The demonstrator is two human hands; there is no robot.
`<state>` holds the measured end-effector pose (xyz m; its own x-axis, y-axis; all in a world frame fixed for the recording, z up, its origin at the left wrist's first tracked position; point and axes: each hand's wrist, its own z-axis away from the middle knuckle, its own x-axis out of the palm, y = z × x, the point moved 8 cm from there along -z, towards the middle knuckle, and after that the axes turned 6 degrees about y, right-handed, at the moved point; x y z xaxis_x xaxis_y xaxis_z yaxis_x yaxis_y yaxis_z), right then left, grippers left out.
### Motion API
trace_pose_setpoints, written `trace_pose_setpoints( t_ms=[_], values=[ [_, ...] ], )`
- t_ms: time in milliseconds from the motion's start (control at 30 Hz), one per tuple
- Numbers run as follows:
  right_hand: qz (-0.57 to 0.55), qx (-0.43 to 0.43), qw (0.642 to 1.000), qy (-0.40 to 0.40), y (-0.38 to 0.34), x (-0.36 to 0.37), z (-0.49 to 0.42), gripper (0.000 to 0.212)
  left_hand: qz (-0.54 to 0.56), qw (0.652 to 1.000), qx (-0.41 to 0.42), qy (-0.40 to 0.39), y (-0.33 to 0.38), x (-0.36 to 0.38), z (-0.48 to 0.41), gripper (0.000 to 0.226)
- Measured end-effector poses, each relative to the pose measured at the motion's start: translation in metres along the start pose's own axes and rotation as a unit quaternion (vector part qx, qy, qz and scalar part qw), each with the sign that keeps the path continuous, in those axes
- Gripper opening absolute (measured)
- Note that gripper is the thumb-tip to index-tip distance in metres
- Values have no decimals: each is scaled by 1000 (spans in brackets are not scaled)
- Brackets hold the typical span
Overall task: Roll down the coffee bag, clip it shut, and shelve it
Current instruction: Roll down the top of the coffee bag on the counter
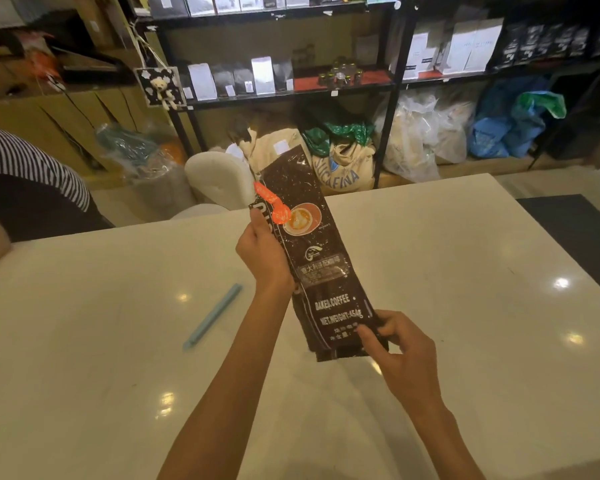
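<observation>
table (118, 341): white, glossy, light spots on it; fills the near half.
person (25, 168): far left, striped sleeve, at the table edge; mostly cut off.
clip (212, 316): pale blue stick, flat on the table left of the arms, apart from everything.
chair (219, 178): white, rounded back, just past the far table edge.
bear (161, 88): small plush on a dark card, hung at the left post of the shelf.
shelf (291, 95): black frame along the far wall; white and dark pouches and small jars on it.
sack (343, 168): burlap, blue print, on the floor under the shelf.
plastic bags (426, 133): clear ones, then blue, further right on the floor.
bag (312, 258): dark brown, long, flat, held above mid-table, top tilted far-left; cup picture, "BAKED COFFEE" print; top unrolled.
left hand (264, 258): grips the bag's left edge at mid-height.
right hand (406, 355): pinches the near-right bottom corner, thumb on the front.
orange piece (272, 204): at the bag's upper left, by the cup picture; can't tell what it is.
hidden: bag's back and left-hand fingers behind it; pouch labels too blurred to read.
</observation>
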<state>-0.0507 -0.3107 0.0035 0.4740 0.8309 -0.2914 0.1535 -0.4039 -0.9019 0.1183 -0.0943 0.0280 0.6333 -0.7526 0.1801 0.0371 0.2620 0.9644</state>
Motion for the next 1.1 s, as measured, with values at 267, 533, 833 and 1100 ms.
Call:
trace_pose_setpoints(
  t_ms=[267,533,833,1100],
  values=[
    [-120,142,983,-9,30,7,13,9,19,998,-47,41,-16,-10,13,44],
    [34,102,994,-18,41,-12,15,31,-44,995,68,-62,5,7,22,48],
    [-64,181,980,-53,33,49,-33,24,-59,972,32,-225,-4,22,65,47],
    [-75,208,966,136,37,60,-39,28,-156,957,-6,-245,-74,-29,69,18]
  ],
)
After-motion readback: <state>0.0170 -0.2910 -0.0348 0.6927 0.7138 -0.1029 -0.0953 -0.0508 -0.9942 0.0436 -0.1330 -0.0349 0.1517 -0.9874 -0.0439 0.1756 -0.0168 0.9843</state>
